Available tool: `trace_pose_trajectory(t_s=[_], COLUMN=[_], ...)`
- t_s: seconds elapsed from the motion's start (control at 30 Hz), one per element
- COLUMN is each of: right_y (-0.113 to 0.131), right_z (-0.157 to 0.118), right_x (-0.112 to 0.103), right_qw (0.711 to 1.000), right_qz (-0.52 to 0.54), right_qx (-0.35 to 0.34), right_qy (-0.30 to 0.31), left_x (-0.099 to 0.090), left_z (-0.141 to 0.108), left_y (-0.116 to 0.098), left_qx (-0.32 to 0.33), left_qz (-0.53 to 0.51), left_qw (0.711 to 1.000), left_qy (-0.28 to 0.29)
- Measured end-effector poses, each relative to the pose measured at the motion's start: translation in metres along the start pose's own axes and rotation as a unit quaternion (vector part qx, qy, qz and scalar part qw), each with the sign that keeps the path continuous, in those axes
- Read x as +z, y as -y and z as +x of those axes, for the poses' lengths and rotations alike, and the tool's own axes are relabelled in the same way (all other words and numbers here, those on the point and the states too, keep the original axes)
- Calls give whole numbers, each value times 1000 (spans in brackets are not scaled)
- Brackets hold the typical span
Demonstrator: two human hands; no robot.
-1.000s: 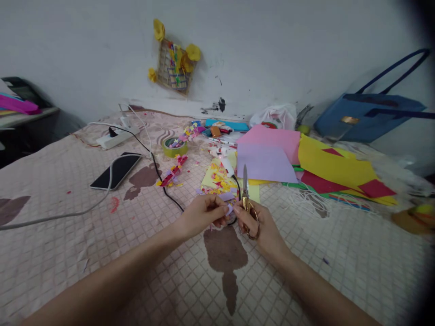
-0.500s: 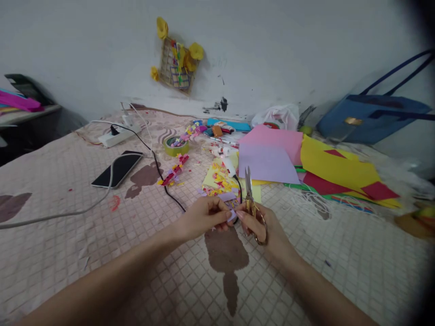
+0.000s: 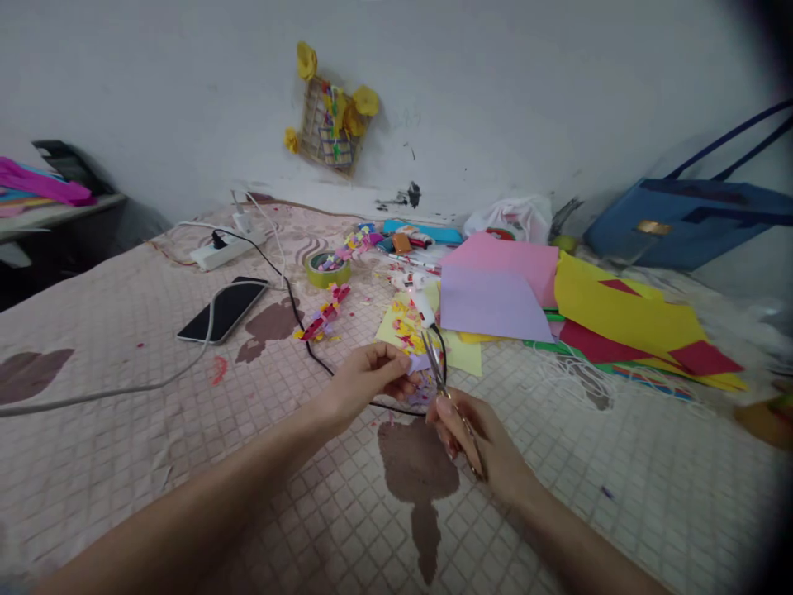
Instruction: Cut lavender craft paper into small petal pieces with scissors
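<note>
My right hand [image 3: 474,434] is wrapped round a pair of gold-handled scissors [image 3: 439,368]. Their blades point up and away, tilted left, and look nearly closed. Close by on the left, my left hand [image 3: 377,376] is closed in a pinch on a small piece of purple paper, mostly hidden by the fingers. Just beyond the hands, small yellow, pink and purple paper scraps [image 3: 409,339] lie on pale yellow paper [image 3: 466,354]. A white glue gun [image 3: 422,307] with a black cord rests on the scraps.
A paper-flower strip [image 3: 325,312], a green tape roll [image 3: 328,271] and a phone [image 3: 224,310] lie left. Purple sheets [image 3: 496,302], yellow sheets [image 3: 632,306] and white string [image 3: 576,380] lie right. A power strip [image 3: 226,248] and a blue bag [image 3: 687,223] stand farther back.
My hands have moved apart, the left one rising slightly away. The scissors have tipped left, and my right hand has come off the small purple paper. The whole view has shifted a little.
</note>
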State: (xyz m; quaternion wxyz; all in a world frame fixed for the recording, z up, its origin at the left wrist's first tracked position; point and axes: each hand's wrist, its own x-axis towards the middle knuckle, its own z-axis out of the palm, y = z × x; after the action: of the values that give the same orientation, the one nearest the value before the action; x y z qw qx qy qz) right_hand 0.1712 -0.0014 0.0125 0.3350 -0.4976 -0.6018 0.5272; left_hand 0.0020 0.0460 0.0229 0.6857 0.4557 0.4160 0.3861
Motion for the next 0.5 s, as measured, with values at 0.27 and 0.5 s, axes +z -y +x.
trace_pose_trajectory(t_s=[0.27, 0.5], right_y=[-8, -9], right_z=[1, 1], right_x=[7, 11], right_qw=[998, 996], right_qz=[-68, -86], right_qx=[-11, -10], right_qy=[-14, -24], left_x=[-2, 2], left_z=[1, 2], left_y=[3, 6], left_qx=[26, 47], left_qz=[-24, -50], left_qw=[999, 996], left_qy=[-17, -57])
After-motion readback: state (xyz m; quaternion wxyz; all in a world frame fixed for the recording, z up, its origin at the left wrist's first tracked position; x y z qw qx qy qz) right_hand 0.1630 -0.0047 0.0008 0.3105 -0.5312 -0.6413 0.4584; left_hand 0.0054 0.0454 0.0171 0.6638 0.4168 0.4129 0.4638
